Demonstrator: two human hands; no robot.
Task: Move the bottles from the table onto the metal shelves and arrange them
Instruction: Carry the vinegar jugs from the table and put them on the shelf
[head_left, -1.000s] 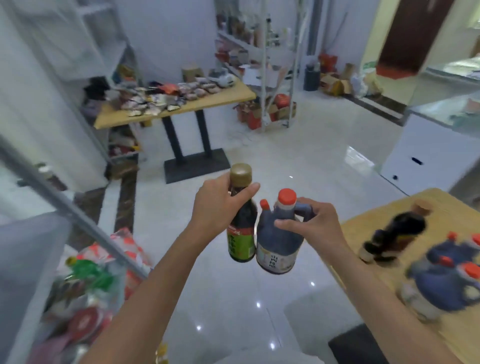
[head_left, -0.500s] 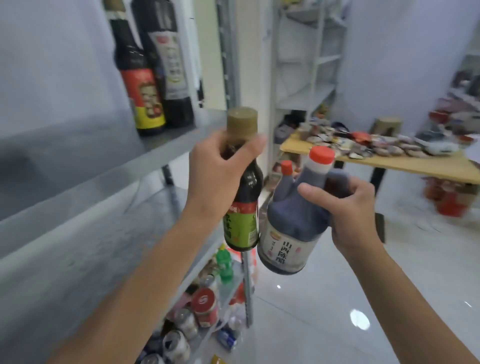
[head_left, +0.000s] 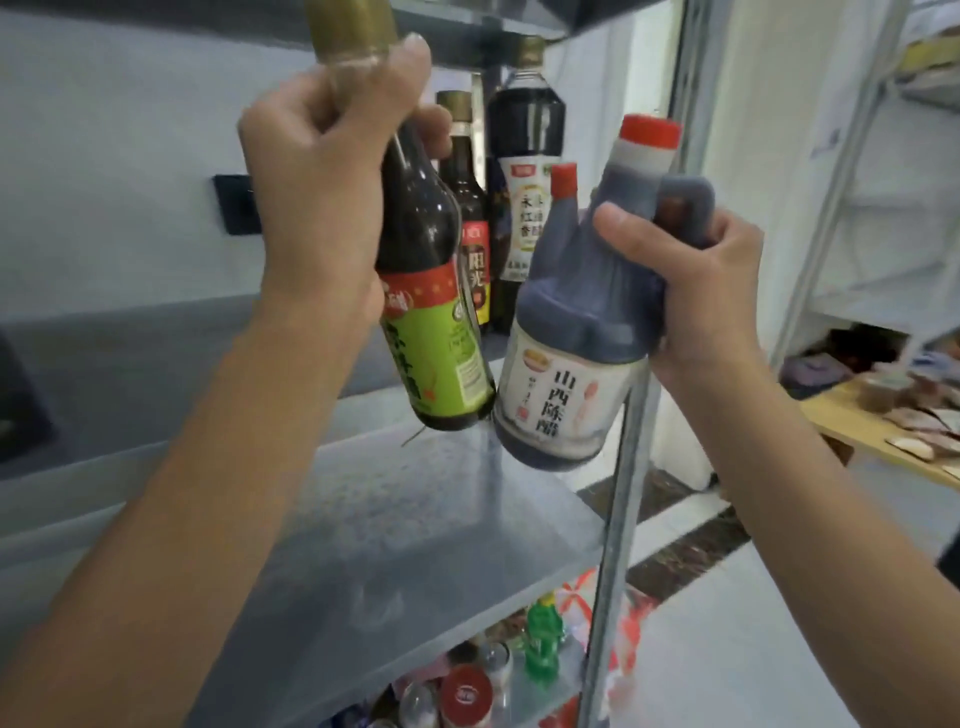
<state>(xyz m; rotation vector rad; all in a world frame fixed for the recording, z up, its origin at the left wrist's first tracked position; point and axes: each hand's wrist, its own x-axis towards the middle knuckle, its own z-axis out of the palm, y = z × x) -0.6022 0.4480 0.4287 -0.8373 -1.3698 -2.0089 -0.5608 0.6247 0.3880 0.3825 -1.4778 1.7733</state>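
The grey metal shelf (head_left: 415, 519) carries two dark bottles upright at its far end, a red-labelled bottle (head_left: 475, 249) just beside a taller white-labelled bottle (head_left: 524, 135). On the lower shelf (head_left: 563, 675) stand a green bottle (head_left: 543, 644) and a red-topped can (head_left: 466, 693). Far right, packets (head_left: 919, 415) lie on a wooden desk (head_left: 852, 431).

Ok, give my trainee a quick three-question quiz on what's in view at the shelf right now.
1. True or false: the left hand grips the green-label bottle around its neck, just under the gold cap.
2. Multiple choice: the right hand holds the red-capped jug by A) its handle, B) its cap, C) its base.
3. Short answer: how many dark bottles plainly stand upright at the back of the metal shelf?

Key: 1 true; 2 A; 3 two.
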